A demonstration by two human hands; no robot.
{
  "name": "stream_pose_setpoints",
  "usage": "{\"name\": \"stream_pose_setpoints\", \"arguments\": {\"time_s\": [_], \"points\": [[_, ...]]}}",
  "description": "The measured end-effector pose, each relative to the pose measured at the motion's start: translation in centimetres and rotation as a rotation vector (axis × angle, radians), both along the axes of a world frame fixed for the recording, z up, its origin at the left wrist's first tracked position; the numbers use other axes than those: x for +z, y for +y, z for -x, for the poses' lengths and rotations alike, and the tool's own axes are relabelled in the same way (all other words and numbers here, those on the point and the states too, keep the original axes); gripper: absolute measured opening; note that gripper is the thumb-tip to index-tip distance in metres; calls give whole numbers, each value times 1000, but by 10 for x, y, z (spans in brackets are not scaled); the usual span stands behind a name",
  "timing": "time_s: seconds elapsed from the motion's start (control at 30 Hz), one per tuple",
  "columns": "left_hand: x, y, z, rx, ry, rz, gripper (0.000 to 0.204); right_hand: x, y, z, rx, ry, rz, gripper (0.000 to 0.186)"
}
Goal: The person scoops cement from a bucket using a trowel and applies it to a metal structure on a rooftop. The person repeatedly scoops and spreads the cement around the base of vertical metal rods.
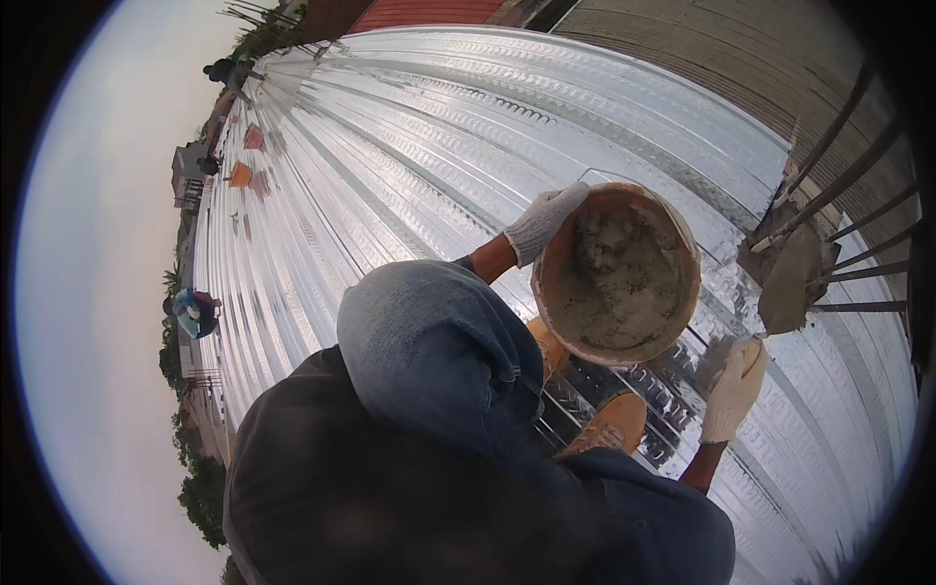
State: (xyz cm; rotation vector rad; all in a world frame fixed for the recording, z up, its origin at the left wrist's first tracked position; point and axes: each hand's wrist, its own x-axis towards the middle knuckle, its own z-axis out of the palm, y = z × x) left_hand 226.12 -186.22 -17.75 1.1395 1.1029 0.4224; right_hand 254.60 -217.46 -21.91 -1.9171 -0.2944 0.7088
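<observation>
My left hand (544,222), in a pale knitted glove, grips the upper left rim of an orange bucket (544,288) that holds wet grey mortar (624,273). My right hand (731,390), also gloved, is closed on the handle of a trowel (785,288), whose mortar-smeared blade lies against a grey mortar-covered stub (760,261) with several steel rebars (858,175) rising out of it. The bucket is tilted toward me, just left of the trowel, above my boots.
I crouch on ribbed silvery metal decking (419,117). At its far left are people (195,314), (219,73) and orange buckets (241,175). Weathered planking (682,68) lies beyond the decking at the upper right, and a red corrugated surface (429,15) shows at the top.
</observation>
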Motion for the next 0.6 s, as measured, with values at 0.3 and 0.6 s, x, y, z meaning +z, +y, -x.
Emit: {"name": "stream_pose_setpoints", "arguments": {"time_s": [0.3,0.6], "points": [[25,-26,-6,15,-145,70,51,69,-67,14,463,-407,19,30],[66,-65,-68,-237,-66,-200,57,170,26,-22,963,-1017,411,29]]}}
